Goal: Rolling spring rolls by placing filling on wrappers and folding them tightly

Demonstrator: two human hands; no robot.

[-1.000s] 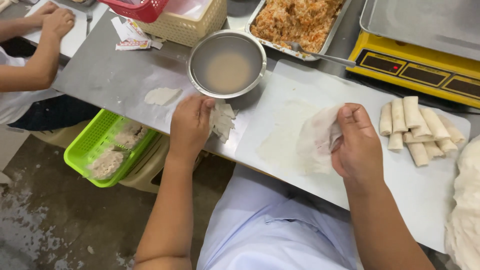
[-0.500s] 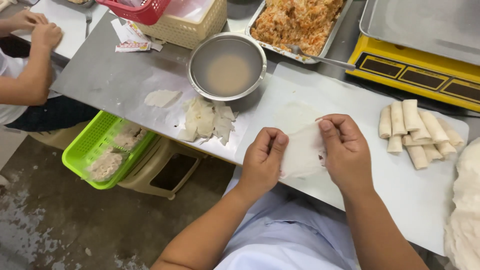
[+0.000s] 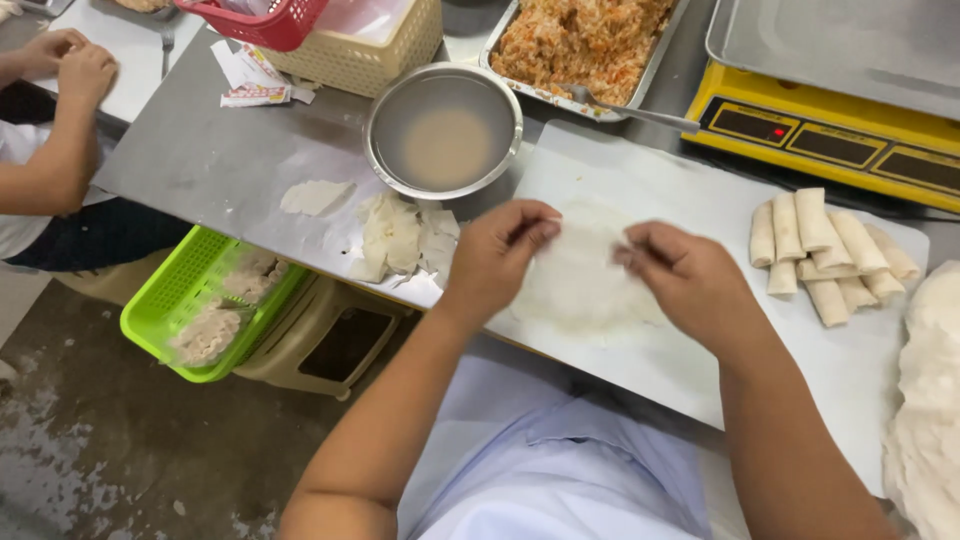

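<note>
**Spreading a thin wrapper on the white board**

Resting flat between both hands, the round translucent wrapper [image 3: 580,285] lies on the white cutting board [image 3: 690,200], near the board's front edge. The left hand [image 3: 497,255] pinches the wrapper's upper left rim between thumb and fingertips, a narrow grip on the sheet itself. The right hand [image 3: 690,285] curls over the wrapper's right side, fingers bent down onto it; whether it pinches the sheet or only presses on it cannot be told.

Just left of the left hand, a heap of torn wrapper scraps [image 3: 400,240] sits on the steel table [image 3: 200,160], with one more scrap [image 3: 315,197] farther left. Beyond the left hand stands a round metal bowl [image 3: 443,130] of cloudy liquid. Past that, a metal tray of orange filling [image 3: 580,40] holds a spoon [image 3: 630,112]. To the right of the right hand lie finished rolls [image 3: 825,250] in a pile, and a stack of fresh wrappers [image 3: 925,400] at the far right edge. A yellow scale [image 3: 830,130] stands behind the rolls. Well off to the left, another person's hands [image 3: 65,60] work at a separate board, and a green basket [image 3: 210,305] hangs below the table.
</note>
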